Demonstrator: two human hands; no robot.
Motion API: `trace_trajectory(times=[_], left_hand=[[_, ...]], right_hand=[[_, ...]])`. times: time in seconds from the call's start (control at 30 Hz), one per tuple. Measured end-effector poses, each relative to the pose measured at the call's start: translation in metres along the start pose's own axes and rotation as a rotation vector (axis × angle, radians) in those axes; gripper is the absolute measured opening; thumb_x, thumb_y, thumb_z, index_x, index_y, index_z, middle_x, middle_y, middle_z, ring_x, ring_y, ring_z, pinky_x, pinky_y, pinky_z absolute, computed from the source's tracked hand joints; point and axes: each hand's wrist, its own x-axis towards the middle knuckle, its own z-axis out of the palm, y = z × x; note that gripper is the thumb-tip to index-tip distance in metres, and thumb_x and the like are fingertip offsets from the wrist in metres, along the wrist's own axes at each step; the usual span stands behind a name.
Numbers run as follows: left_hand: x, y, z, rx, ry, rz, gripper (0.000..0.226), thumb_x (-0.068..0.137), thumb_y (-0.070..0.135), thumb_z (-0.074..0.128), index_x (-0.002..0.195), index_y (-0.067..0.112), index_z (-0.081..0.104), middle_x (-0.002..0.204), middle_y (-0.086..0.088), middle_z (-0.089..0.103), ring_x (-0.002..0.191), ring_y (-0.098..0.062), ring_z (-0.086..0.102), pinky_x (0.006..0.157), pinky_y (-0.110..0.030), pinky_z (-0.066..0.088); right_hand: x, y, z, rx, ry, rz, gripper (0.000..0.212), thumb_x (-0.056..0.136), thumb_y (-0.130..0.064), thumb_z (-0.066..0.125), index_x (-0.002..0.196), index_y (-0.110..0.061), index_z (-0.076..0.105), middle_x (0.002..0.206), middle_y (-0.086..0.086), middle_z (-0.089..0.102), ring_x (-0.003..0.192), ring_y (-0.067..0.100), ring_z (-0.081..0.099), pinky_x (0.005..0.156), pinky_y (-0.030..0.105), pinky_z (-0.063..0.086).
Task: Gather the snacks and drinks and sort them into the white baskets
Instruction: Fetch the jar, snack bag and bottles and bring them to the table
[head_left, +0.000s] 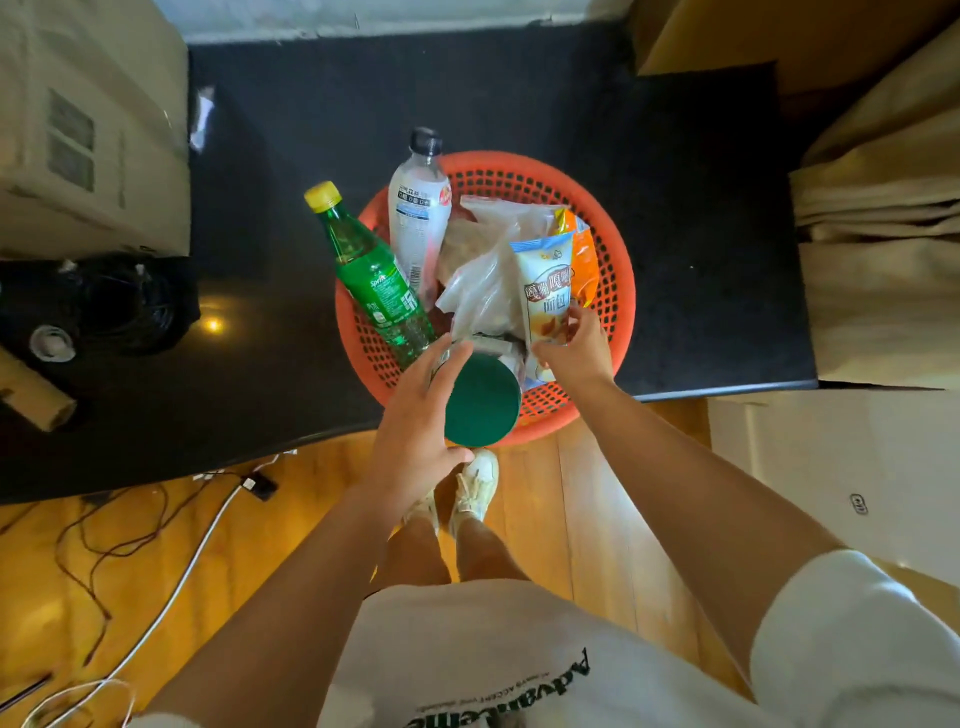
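Note:
An orange mesh basket (618, 270) stands on a black table near its front edge. In it lean a green Sprite bottle (371, 275) with a yellow cap and a white drink bottle (418, 208) with a black cap. Clear plastic bags (483, 296), an orange snack pack (584, 260) and a blue-and-white bread snack packet (545, 301) fill the right side. My right hand (574, 351) grips the lower part of that packet. My left hand (415, 431) wraps the side of a jar with a round dark green lid (483, 400) at the basket's near edge.
The black table (701, 234) has a beige box (88, 130) at its left and a black fan-like device (119, 306) beside it. Beige cloth (883, 234) lies to the right. Cables (156, 545) trail over the wooden floor below. No white baskets are in view.

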Motion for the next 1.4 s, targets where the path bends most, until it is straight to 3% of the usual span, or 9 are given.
trace_trajectory(times=[0.3,0.53,0.63,0.77,0.93,1.07,1.23,1.33,1.4], left_hand=[[0.014,-0.011,-0.003,0.005,-0.098,0.064,0.113,0.051,0.006,0.088,0.145,0.013,0.025,0.149,-0.012,0.029,0.14,-0.032,0.027,0.112,-0.049,0.031],[0.025,-0.019,-0.006,-0.14,-0.093,0.086,0.102,0.048,0.019,0.09,0.135,0.012,0.038,0.141,-0.005,0.039,0.126,-0.004,0.032,0.109,-0.022,0.032],[0.028,-0.013,-0.013,-0.17,-0.075,0.089,0.098,0.049,0.032,0.088,0.133,0.014,0.039,0.132,-0.001,0.04,0.118,0.002,0.034,0.099,-0.002,0.026],[0.024,0.0,-0.034,-0.274,-0.006,0.108,0.104,0.042,0.025,0.09,0.132,0.012,0.038,0.125,0.001,0.034,0.112,0.003,0.033,0.093,0.005,0.026],[0.001,0.023,-0.08,-0.589,-0.011,0.057,0.1,0.036,0.032,0.086,0.121,0.044,0.034,0.131,0.0,0.038,0.116,0.001,0.043,0.098,-0.008,0.037],[-0.017,0.035,-0.102,-0.901,-0.129,0.046,0.105,0.035,0.024,0.079,0.131,0.022,0.035,0.14,-0.018,0.041,0.126,-0.022,0.047,0.105,-0.04,0.041],[-0.034,0.045,-0.101,-0.897,-0.389,0.114,0.087,0.046,0.016,0.076,0.125,0.029,0.043,0.117,0.004,0.06,0.108,-0.013,0.059,0.085,-0.027,0.054],[-0.045,0.063,-0.092,-0.834,-0.604,0.177,0.094,0.054,0.024,0.074,0.137,0.007,0.033,0.132,-0.023,0.051,0.121,-0.036,0.052,0.096,-0.051,0.047],[-0.057,0.078,-0.08,-0.769,-0.759,0.222,0.091,0.059,0.027,0.071,0.137,-0.001,0.031,0.134,-0.03,0.047,0.123,-0.044,0.047,0.1,-0.059,0.041]], right_hand=[[0.013,-0.002,0.001,-0.008,0.006,0.035,0.071,0.074,-0.022,0.073,0.136,-0.017,0.038,0.13,0.004,0.056,0.117,0.024,0.055,0.094,0.033,0.044],[0.007,0.004,0.0,-0.011,0.077,-0.044,0.055,0.075,-0.016,0.071,0.126,-0.014,0.049,0.114,0.003,0.065,0.104,0.023,0.06,0.08,0.025,0.044],[-0.013,0.005,-0.008,0.143,0.133,-0.101,0.044,0.074,-0.009,0.071,0.114,-0.011,0.055,0.09,-0.006,0.063,0.084,0.015,0.058,0.068,0.006,0.043],[-0.062,0.001,-0.03,0.452,0.236,-0.109,0.039,0.077,-0.007,0.069,0.112,-0.013,0.054,0.099,-0.003,0.063,0.09,0.012,0.06,0.076,0.018,0.05],[-0.152,0.01,-0.044,0.798,0.397,-0.059,0.032,0.079,-0.011,0.067,0.108,-0.01,0.053,0.1,0.008,0.065,0.094,0.022,0.062,0.079,0.031,0.055],[-0.227,0.029,-0.028,1.001,0.521,0.024,0.028,0.084,-0.007,0.059,0.111,-0.012,0.051,0.097,0.003,0.065,0.084,0.015,0.063,0.076,0.04,0.053],[-0.315,0.055,0.015,1.202,0.721,0.12,0.023,0.079,-0.012,0.062,0.098,-0.022,0.054,0.087,-0.004,0.067,0.075,0.01,0.065,0.067,0.032,0.053],[-0.365,0.072,0.045,1.295,0.823,0.214,0.04,0.067,-0.024,0.065,0.105,-0.019,0.054,0.091,0.0,0.067,0.076,0.013,0.066,0.064,0.03,0.053],[-0.398,0.085,0.066,1.358,0.912,0.254,0.035,0.072,-0.019,0.068,0.105,-0.018,0.056,0.089,0.001,0.067,0.077,0.015,0.066,0.062,0.028,0.053]])
